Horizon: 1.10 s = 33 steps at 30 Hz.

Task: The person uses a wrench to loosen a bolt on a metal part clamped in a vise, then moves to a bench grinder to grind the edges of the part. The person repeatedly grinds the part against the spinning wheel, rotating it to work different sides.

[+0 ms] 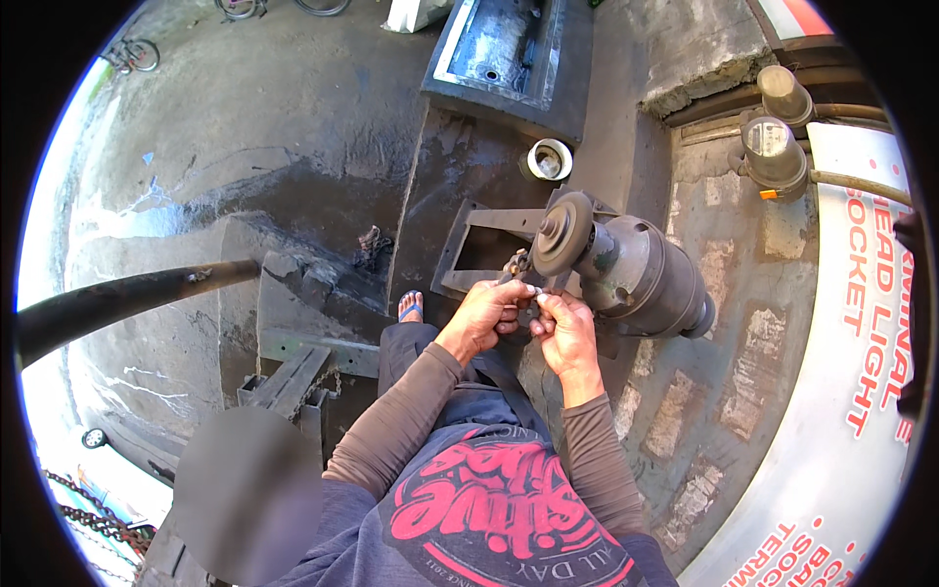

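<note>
Both hands meet in front of my body, just on the near side of a bench grinder. My left hand (486, 315) is closed in a pinch, its fingertips almost touching those of the other hand. My right hand (565, 331) is closed too, thumb and forefinger pressed together. A tiny thing sits between the fingertips, too small to name. Close beyond the hands is the grinding wheel (560, 235), mounted on the grey motor body (646, 274) of the grinder. A metal frame (479, 225) supports the grinder.
A white bucket (549, 159) stands beyond the grinder, near a water-stained metal basin (499, 49). Electric meters (774, 157) and a printed banner (851, 245) line the right wall. At left, a dark pole (147, 298) slants across, above a steel beam (293, 377). A blurred round patch covers the lower left.
</note>
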### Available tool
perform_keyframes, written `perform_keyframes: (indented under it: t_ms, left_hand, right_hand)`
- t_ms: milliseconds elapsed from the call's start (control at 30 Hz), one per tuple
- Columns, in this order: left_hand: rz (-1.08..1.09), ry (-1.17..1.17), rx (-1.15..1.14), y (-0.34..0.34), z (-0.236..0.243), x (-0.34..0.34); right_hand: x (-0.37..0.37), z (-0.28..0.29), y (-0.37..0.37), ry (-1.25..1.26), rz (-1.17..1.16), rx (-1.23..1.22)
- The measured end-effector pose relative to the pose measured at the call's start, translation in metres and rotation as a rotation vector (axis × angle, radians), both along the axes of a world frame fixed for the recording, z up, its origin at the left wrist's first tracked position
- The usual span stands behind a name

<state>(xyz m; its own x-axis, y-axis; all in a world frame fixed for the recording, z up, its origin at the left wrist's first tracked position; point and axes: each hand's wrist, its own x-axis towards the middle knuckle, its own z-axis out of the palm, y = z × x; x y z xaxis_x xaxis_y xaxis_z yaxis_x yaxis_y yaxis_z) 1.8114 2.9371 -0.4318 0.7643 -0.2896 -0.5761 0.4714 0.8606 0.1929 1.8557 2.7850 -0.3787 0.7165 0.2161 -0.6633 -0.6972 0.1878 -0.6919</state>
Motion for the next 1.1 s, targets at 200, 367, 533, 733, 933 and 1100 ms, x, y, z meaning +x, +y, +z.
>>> perform_keyframes:
  t_ms: [200, 367, 533, 733, 933, 1100]
  left_hand:
    - [0.114, 0.056, -0.024, -0.01, 0.006, 0.002]
    - [0.151, 0.02, -0.007, -0.014, 0.01, 0.012]
    - [0.142, 0.014, -0.015, -0.015, 0.01, 0.012]
    - [0.011, -0.029, 0.008, 0.005, 0.01, 0.005]
    - [0.125, 0.075, -0.048, -0.008, 0.0, 0.003]
    - [0.17, 0.046, -0.083, -0.011, 0.007, 0.008]
  right_hand:
    - [0.004, -0.01, 0.018, -0.114, -0.149, -0.126]
    - [0.002, -0.008, 0.024, -0.232, -0.178, -0.123]
    - [-0.004, -0.007, 0.021, -0.3, -0.142, -0.142]
    - [-0.004, 0.004, 0.002, -0.031, -0.038, 0.102]
    - [0.006, -0.007, 0.01, -0.071, -0.096, -0.042]
    - [0.003, -0.012, 0.024, -0.177, -0.192, -0.066]
